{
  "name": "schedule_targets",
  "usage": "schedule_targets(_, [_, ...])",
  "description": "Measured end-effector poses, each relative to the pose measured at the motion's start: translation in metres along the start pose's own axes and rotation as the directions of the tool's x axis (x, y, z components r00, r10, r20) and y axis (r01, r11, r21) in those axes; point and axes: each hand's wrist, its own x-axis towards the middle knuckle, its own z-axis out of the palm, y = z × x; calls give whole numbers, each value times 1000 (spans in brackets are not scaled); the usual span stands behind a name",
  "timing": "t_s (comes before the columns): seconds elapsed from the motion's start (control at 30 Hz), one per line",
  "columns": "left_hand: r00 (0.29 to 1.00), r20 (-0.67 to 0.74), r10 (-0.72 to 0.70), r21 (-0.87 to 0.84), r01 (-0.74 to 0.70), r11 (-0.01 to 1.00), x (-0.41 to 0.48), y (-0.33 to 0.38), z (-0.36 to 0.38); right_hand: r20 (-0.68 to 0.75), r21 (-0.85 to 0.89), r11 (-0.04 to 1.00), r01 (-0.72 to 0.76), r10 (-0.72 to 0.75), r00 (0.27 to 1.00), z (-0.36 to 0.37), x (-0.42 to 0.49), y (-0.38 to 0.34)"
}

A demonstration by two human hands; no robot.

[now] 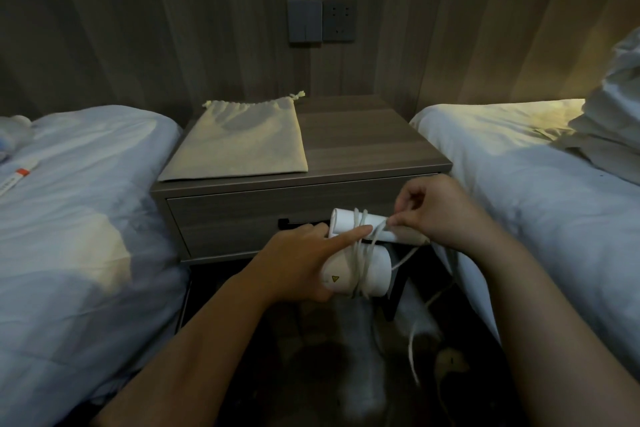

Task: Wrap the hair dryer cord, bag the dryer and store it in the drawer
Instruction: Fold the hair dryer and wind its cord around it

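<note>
Before the drawer (242,218), hair dryer (378,269) with looped cord (362,267), yellow warning triangle (335,278).

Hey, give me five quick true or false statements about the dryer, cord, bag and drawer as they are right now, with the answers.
1. The bag lies flat on the nightstand. True.
2. The drawer is open. False: it is shut.
3. The right hand pinches the cord. True.
4. The dryer is inside the bag. False: the left hand holds it in front of the drawer.
5. The whole cord is wound up. False: a length hangs toward the floor.
</note>
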Motion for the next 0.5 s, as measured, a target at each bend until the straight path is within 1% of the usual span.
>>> schedule_targets(0.1, [1000,-19,18,5,-18,1000,0,1,0,-95,-66,996,-63,57,994,-1,2,6])
schedule_targets(0.2, [999,-20,34,13,-34,999,0,3,-2,-118,-54,995,-85,78,990,2,4,10])
schedule_targets(0.3, [997,-29,74,28,-73,997,1,7,-5,-78,85,995,-58,64,995,5,6,13])
schedule_targets(0.37, [996,-26,87,44,-86,995,1,10,-6,-45,167,986,-13,20,999,4,7,17])
schedule_targets(0.5, [996,-7,87,65,-86,994,2,14,-5,41,196,980,23,-32,999,4,8,22])
